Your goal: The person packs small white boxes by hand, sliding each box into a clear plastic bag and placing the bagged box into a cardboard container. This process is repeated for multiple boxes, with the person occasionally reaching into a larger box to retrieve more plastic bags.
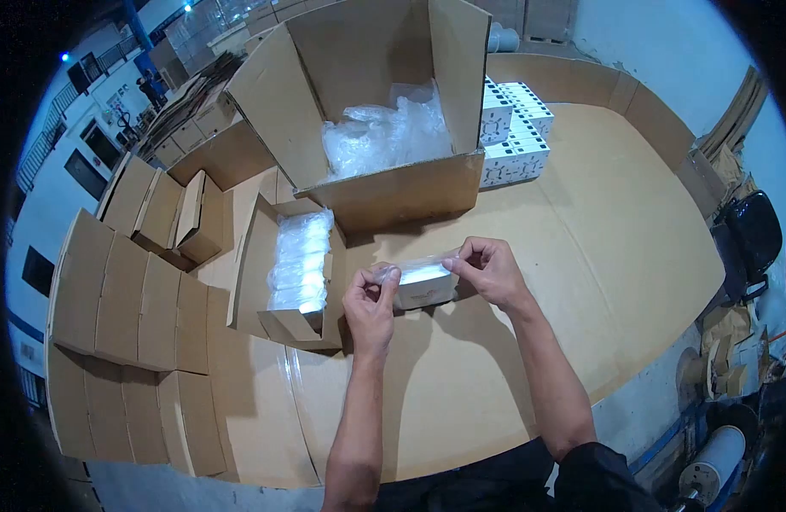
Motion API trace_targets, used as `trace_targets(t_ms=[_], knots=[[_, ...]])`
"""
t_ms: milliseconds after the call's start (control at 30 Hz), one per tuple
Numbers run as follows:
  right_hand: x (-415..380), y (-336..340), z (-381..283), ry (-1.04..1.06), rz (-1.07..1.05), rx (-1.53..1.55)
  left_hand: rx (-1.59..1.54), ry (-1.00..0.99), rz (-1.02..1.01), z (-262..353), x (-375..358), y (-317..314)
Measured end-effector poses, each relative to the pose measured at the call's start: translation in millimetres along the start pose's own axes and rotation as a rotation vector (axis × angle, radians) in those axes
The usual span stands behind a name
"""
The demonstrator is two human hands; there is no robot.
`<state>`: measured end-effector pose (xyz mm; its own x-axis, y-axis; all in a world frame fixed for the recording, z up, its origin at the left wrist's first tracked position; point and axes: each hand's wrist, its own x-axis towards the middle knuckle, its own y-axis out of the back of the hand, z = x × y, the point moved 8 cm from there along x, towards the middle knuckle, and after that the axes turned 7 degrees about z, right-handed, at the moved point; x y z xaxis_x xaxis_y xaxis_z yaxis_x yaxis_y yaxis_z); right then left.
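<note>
A small white box sits at the middle of the cardboard-covered table, partly inside a clear plastic bag. My left hand pinches the bag's left end between thumb and fingers. At the other end, my right hand is closed on the bag's right corner. The film lies stretched across the top of the box between both hands. Just left of my left hand stands an open carton with a row of bagged white boxes in it.
Behind my hands is a large open carton holding loose clear bags. White printed boxes are stacked to its right. Brown cartons line the left side. A cardboard rim borders the table's far edge.
</note>
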<state>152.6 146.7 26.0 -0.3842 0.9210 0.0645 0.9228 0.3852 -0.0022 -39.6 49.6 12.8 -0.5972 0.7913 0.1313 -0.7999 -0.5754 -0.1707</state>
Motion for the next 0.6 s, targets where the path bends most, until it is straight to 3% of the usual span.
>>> trace_targets(t_ms=[267, 367, 467, 533, 600], knots=[[6, -1, 19, -0.060, 0.050, 0.052, -0.079, 0.119, 0.052, -23, 4, 0], [2, 0, -3, 0.034, 0.105, 0.186, -0.153, 0.145, 0.046, -24, 5, -3], [0, 5, -24, 0.137, 0.055, 0.331, -0.167, 0.161, 0.047, -21, 5, -8], [-6, -2, -23, 0.144, -0.199, 0.107, -0.189, 0.158, 0.039, -22, 5, -7], [-6, -7, -19, 0.113, -0.230, 0.045, -0.189, 0.163, 0.041, -21, 5, -8]])
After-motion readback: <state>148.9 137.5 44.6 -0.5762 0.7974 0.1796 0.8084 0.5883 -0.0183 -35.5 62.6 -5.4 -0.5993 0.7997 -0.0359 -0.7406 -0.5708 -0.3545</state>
